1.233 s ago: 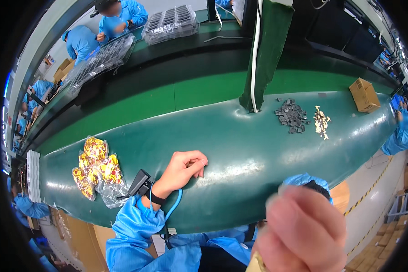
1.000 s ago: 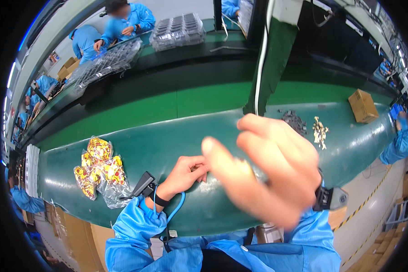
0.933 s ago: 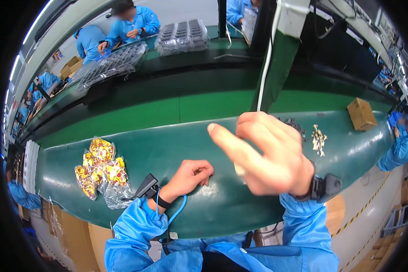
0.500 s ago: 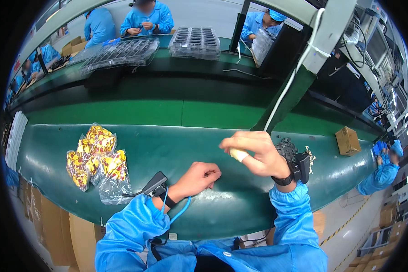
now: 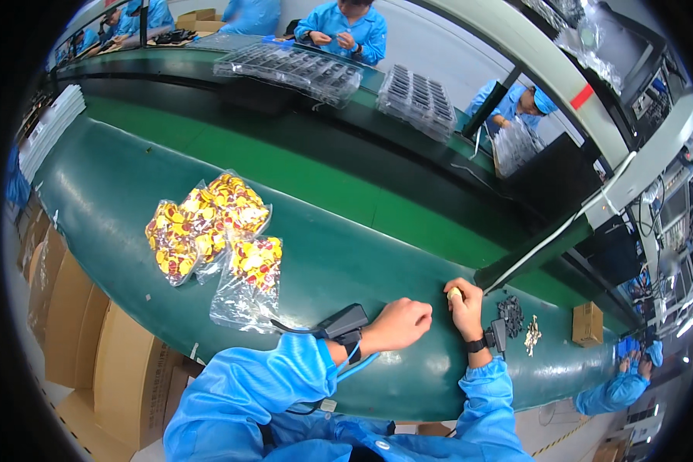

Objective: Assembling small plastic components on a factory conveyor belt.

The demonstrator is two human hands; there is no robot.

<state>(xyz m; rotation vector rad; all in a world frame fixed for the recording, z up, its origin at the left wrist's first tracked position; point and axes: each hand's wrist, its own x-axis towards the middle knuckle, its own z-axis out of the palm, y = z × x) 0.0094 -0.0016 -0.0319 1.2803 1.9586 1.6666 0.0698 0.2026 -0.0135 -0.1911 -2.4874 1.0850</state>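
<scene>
My left hand (image 5: 400,323) rests low over the green table, its fingers curled in so that their tips are hidden. To its right, my right hand (image 5: 465,311) is also closed, with a pale yellow cover (image 5: 454,293) on a digit that looks like the thumb. Whether either hand holds anything small does not show. Close to the right hand lie a heap of small black parts (image 5: 510,315) and a smaller pile of cream-coloured pieces (image 5: 532,334). Clear plastic bags (image 5: 208,223) full of yellow and dark red discs lie left of my left hand.
A small brown carton (image 5: 587,323) stands at the right end of the table (image 5: 331,262). An upright post (image 5: 547,250) with a white cable rises behind my right hand. Clear trays (image 5: 292,71) sit on the far bench, where people in blue work. Open cardboard boxes (image 5: 115,346) stand lower left.
My right hand has come down from its raised position and its fingers have curled in. My left hand stays closed. The view has turned and tilted, so the bench now slants down to the right.
</scene>
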